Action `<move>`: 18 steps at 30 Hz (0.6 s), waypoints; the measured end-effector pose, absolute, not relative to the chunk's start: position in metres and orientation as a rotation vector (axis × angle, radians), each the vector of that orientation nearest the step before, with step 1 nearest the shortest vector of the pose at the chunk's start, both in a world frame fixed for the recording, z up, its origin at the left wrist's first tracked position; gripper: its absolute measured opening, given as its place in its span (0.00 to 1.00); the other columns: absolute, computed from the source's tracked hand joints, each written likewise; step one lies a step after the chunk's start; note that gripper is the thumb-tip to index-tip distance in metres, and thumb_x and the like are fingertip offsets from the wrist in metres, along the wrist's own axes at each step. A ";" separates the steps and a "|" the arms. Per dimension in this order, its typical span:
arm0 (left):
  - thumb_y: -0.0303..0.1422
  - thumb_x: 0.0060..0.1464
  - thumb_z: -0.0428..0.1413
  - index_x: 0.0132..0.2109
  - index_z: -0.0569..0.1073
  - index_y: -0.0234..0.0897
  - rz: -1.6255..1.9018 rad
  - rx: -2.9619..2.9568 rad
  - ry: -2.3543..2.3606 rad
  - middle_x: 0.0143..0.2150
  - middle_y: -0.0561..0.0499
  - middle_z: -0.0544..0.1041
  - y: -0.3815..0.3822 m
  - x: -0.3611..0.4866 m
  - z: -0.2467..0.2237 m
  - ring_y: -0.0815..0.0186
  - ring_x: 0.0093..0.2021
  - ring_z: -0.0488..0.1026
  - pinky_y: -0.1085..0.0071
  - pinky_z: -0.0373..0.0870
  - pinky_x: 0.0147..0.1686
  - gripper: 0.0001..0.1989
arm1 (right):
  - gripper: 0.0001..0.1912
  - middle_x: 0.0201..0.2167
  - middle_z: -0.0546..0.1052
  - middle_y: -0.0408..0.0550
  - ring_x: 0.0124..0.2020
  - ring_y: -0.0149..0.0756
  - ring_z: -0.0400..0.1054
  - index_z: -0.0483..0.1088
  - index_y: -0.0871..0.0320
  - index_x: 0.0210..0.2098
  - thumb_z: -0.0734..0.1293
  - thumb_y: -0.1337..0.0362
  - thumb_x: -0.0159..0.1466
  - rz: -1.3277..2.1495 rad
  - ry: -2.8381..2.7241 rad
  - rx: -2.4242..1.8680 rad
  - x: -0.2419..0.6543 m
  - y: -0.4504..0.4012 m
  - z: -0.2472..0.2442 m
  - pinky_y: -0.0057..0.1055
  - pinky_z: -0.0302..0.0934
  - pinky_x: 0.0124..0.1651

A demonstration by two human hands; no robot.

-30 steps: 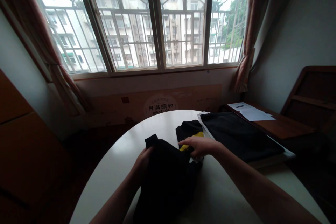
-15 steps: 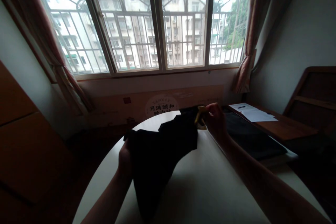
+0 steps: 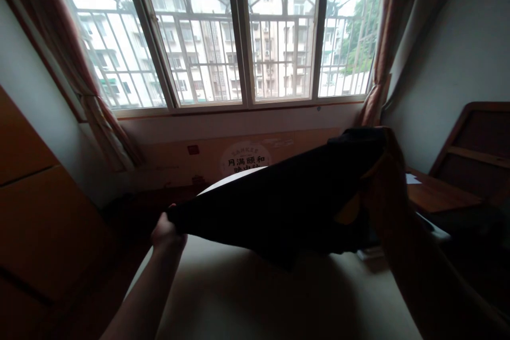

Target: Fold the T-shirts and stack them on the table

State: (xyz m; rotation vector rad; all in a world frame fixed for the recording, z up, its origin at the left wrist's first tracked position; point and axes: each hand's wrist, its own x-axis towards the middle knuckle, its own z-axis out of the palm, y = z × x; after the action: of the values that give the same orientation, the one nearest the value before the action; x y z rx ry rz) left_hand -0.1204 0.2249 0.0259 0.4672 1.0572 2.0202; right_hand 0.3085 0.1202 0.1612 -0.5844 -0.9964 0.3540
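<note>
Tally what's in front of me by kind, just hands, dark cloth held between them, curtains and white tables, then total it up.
Left hand and right hand: 2 hands
Dark cloth: 1
Left curtain and right curtain: 2 curtains
White table: 1
Total: 6

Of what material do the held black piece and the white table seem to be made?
Black piece: most likely cloth, matt, since it droops softly; its weave is lost in shadow. White table: smooth with a faint sheen, perhaps laminate or painted wood.
</note>
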 end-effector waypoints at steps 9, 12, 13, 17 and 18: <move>0.32 0.53 0.59 0.60 0.68 0.38 1.814 1.648 1.744 0.61 0.40 0.70 0.194 -0.066 0.024 0.51 0.64 0.64 0.52 0.62 0.64 0.26 | 0.15 0.31 0.77 0.45 0.33 0.35 0.71 0.73 0.56 0.49 0.63 0.67 0.63 0.068 -1.953 -1.534 0.296 0.146 0.126 0.28 0.59 0.38; 0.31 0.58 0.53 0.42 0.76 0.39 1.166 2.481 1.339 0.43 0.47 0.78 0.163 -0.029 0.028 0.59 0.46 0.75 0.62 0.71 0.49 0.08 | 0.24 0.48 0.78 0.54 0.47 0.42 0.72 0.69 0.58 0.59 0.63 0.65 0.64 0.037 -2.083 -1.709 0.307 0.161 0.113 0.32 0.61 0.49; 0.32 0.59 0.53 0.39 0.76 0.39 0.877 2.610 1.175 0.37 0.49 0.78 0.152 -0.017 0.030 0.62 0.39 0.75 0.65 0.71 0.42 0.07 | 0.26 0.51 0.77 0.56 0.49 0.43 0.71 0.67 0.60 0.62 0.64 0.64 0.64 0.060 -2.137 -1.737 0.312 0.163 0.112 0.33 0.60 0.51; 0.40 0.51 0.65 0.33 0.73 0.39 0.173 2.781 0.938 0.34 0.53 0.76 0.121 0.015 0.039 0.64 0.35 0.72 0.70 0.64 0.34 0.11 | 0.31 0.54 0.75 0.58 0.51 0.49 0.71 0.70 0.60 0.60 0.70 0.60 0.58 0.265 -2.365 -1.842 0.321 0.159 0.113 0.36 0.62 0.52; 0.41 0.47 0.68 0.33 0.73 0.39 0.107 2.780 0.930 0.35 0.52 0.76 0.117 0.018 0.041 0.62 0.37 0.72 0.69 0.64 0.35 0.14 | 0.32 0.55 0.75 0.58 0.52 0.50 0.71 0.70 0.60 0.60 0.72 0.60 0.56 0.341 -2.419 -1.840 0.321 0.158 0.112 0.36 0.62 0.53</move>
State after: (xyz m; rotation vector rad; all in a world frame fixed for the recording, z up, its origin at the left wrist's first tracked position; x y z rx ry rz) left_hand 0.0182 0.1173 0.0405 2.7805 0.9298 0.1071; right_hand 0.3214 0.1585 0.1120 -1.8401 -2.4189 0.3410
